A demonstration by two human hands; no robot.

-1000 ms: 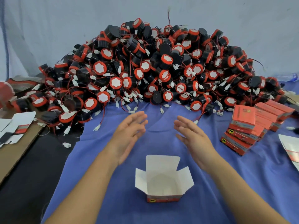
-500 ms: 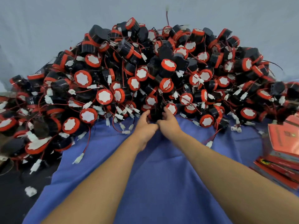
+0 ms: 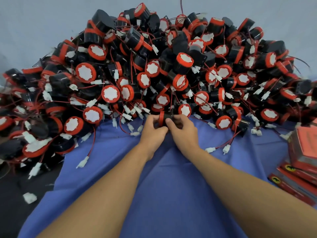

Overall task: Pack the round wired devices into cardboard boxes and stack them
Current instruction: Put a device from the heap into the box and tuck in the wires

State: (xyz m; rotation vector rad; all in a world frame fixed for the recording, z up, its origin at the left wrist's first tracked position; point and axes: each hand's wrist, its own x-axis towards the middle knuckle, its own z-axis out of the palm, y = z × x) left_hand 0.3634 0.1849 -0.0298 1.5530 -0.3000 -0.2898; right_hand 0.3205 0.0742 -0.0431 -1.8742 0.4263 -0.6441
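Note:
A large heap of round black devices (image 3: 154,69) with red rims, white faces, red wires and white plugs fills the far half of the blue cloth (image 3: 168,194). At the heap's front edge both hands hold one black device with a red rim (image 3: 165,117). My left hand (image 3: 153,131) grips its left side with curled fingers. My right hand (image 3: 183,130) pinches its right side with thumb and fingers. Closed red cardboard boxes (image 3: 301,162) are stacked at the right edge. No open box is in view.
Loose white plugs on red wires (image 3: 226,148) trail onto the cloth right of my hands. More plugs lie at the left on a dark surface (image 3: 20,194). A pale wall (image 3: 34,23) stands behind the heap.
My hands went from open above the open box to the heap's front edge and took hold of one device. The view moved forward, so the open box dropped out of sight.

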